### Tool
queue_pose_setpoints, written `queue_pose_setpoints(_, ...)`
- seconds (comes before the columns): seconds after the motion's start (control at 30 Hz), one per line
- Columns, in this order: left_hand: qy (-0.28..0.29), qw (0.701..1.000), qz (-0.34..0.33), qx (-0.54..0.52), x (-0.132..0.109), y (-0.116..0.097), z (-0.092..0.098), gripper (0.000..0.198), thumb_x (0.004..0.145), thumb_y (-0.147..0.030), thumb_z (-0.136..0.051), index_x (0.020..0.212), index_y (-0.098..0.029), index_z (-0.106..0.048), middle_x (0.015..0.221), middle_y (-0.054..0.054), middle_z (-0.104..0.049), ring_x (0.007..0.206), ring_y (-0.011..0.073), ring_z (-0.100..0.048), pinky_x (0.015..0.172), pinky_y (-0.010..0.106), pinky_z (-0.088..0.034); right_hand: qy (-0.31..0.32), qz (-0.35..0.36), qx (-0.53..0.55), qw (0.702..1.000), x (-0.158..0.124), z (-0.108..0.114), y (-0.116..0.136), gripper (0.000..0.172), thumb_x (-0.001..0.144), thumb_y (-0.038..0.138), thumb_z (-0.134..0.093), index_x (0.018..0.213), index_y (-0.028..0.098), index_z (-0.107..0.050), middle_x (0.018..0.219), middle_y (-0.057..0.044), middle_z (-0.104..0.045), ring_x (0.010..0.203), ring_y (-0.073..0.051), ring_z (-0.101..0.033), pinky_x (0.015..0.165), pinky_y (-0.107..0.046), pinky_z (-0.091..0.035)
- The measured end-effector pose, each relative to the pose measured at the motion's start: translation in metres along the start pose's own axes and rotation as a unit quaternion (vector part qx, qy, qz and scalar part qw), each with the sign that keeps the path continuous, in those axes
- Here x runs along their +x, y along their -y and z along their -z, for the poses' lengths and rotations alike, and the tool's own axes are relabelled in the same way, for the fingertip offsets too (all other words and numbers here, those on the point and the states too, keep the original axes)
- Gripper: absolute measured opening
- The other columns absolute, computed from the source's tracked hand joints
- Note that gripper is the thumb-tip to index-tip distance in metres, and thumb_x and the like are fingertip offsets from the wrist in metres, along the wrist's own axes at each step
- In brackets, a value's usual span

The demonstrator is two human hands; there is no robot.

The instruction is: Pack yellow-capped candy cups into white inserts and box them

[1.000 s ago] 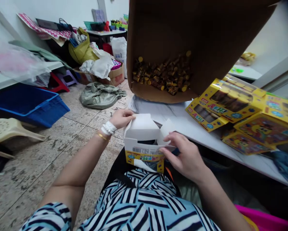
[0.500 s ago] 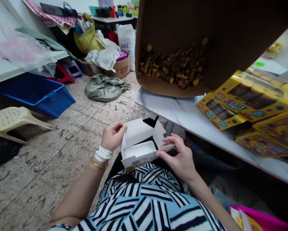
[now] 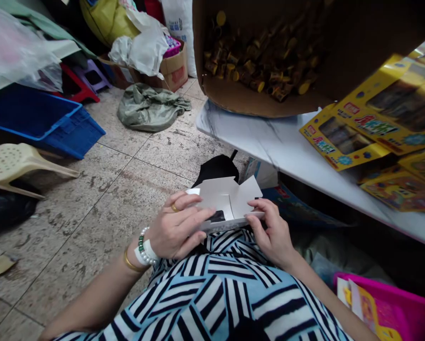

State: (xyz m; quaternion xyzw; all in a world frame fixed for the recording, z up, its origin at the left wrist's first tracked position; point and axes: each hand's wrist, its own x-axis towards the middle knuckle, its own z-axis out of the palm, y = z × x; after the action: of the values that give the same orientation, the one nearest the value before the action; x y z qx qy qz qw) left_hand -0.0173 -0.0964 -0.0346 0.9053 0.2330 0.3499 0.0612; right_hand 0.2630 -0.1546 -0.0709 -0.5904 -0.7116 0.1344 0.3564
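Note:
On my lap, over a striped garment, lies a small cardboard carton (image 3: 230, 199) with its white end flaps folded open. My left hand (image 3: 176, 229) grips the carton's left side, fingers wrapped over the flap. My right hand (image 3: 271, 229) pinches its right edge with the fingertips. A black bag (image 3: 217, 168) shows just behind the carton.
A white table (image 3: 269, 147) to my right carries a tilted brown box (image 3: 255, 94) of several small gold and brown rolls and yellow printed cartons (image 3: 343, 139). A pink bin (image 3: 397, 308) sits at lower right. On the tiled floor are a blue crate (image 3: 45, 123), a beige stool (image 3: 16, 163) and a green cloth (image 3: 150, 106).
The carton came down from chest height onto my lap and was tipped flatter. My left hand shifted from the top flap to the carton's left side. The view tilted downward.

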Motion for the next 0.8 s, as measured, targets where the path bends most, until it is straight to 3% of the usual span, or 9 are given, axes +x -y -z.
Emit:
queue_pose_setpoints(0.13,-0.021,0.994,0.032,0.106,0.004,0.009,0.009,0.053,0.081,-0.037,-0.073,0.129,-0.017,-0.061,0.073,0.003,-0.072,0.087,0.028,-0.067,0.084,0.044,-0.043,-0.046,0.004,-0.044,0.998,-0.006,0.005,0.003,0.012,0.094,0.027,-0.061,0.105,0.023,-0.062,0.095,-0.005,-0.07,0.098,-0.024,-0.064,0.094,-0.044,-0.05)
queue_pose_setpoints(0.23,-0.01,0.983,0.083,0.161,0.011,0.001,0.007,0.054,0.084,-0.041,-0.073,0.131,-0.019,-0.06,0.068,0.0,-0.069,0.085,0.0282,-0.068,0.085,0.046,-0.039,-0.074,0.011,-0.093,0.993,-0.001,0.004,0.006,0.006,0.091,0.029,-0.067,0.096,0.025,-0.069,0.081,-0.002,-0.066,0.085,-0.022,-0.061,0.095,-0.048,-0.044)
queue_pose_setpoints(0.37,-0.029,0.968,0.133,0.211,0.011,-0.017,-0.011,0.042,0.086,-0.026,-0.071,0.127,-0.022,-0.063,0.075,0.003,-0.071,0.099,0.0309,-0.066,0.094,0.049,-0.039,-0.084,-0.123,0.02,0.989,0.008,-0.007,-0.002,0.039,0.085,0.04,-0.073,0.118,0.023,-0.059,0.078,0.001,-0.059,0.08,-0.021,-0.06,0.086,-0.042,-0.049)
queue_pose_setpoints(0.47,-0.03,0.963,0.13,0.234,0.006,-0.025,-0.019,0.025,0.083,-0.022,-0.074,0.107,-0.025,-0.071,0.089,0.008,-0.072,0.107,0.033,-0.062,0.094,0.051,-0.041,-0.098,-0.239,0.171,0.951,0.013,-0.02,-0.013,0.051,0.08,0.041,-0.077,0.119,0.022,-0.05,0.077,0.005,-0.055,0.073,-0.016,-0.059,0.083,-0.037,-0.052)
queue_pose_setpoints(0.53,-0.017,0.965,0.111,0.239,0.001,-0.025,-0.019,0.019,0.082,-0.028,-0.076,0.101,-0.024,-0.072,0.106,0.011,-0.073,0.112,0.0339,-0.061,0.096,0.052,-0.042,-0.128,-0.261,0.229,0.929,0.017,-0.027,-0.018,0.061,0.075,0.038,-0.08,0.124,0.022,-0.046,0.085,0.003,-0.056,0.079,-0.016,-0.061,0.086,-0.036,-0.053)
queue_pose_setpoints(0.6,0.0,0.968,0.086,0.235,-0.003,-0.024,-0.016,0.03,0.082,-0.043,-0.075,0.103,-0.022,-0.071,0.116,0.014,-0.072,0.116,0.0358,-0.059,0.1,0.054,-0.039,-0.155,-0.246,0.266,0.919,0.019,-0.032,-0.021,0.084,0.071,0.034,-0.082,0.14,0.024,-0.036,0.105,-0.003,-0.059,0.094,-0.017,-0.064,0.092,-0.037,-0.053)
queue_pose_setpoints(0.67,0.007,0.969,0.06,0.24,-0.007,-0.023,-0.013,0.044,0.08,-0.056,-0.073,0.106,-0.021,-0.071,0.118,0.015,-0.072,0.121,0.0382,-0.056,0.104,0.056,-0.035,-0.123,-0.217,0.283,0.926,0.017,-0.036,-0.021,0.103,0.073,0.031,-0.079,0.155,0.028,-0.016,0.129,-0.01,-0.057,0.105,-0.02,-0.066,0.095,-0.038,-0.054)
queue_pose_setpoints(0.7,0.004,0.968,0.05,0.247,-0.008,-0.023,-0.012,0.045,0.079,-0.059,-0.073,0.105,-0.021,-0.071,0.119,0.014,-0.072,0.122,0.0386,-0.055,0.106,0.057,-0.033,-0.08,-0.203,0.271,0.937,0.015,-0.037,-0.021,0.104,0.077,0.03,-0.076,0.158,0.029,-0.011,0.136,-0.012,-0.056,0.107,-0.021,-0.067,0.093,-0.039,-0.056)
queue_pose_setpoints(0.8,-0.005,0.967,0.035,0.253,-0.013,-0.026,-0.017,0.034,0.077,-0.051,-0.078,0.095,-0.023,-0.072,0.121,0.012,-0.072,0.127,0.0366,-0.05,0.111,0.053,-0.03,0.044,-0.13,0.126,0.982,0.007,-0.038,-0.021,0.077,0.087,0.026,-0.064,0.157,0.024,-0.03,0.134,-0.015,-0.064,0.103,-0.028,-0.072,0.085,-0.041,-0.06)
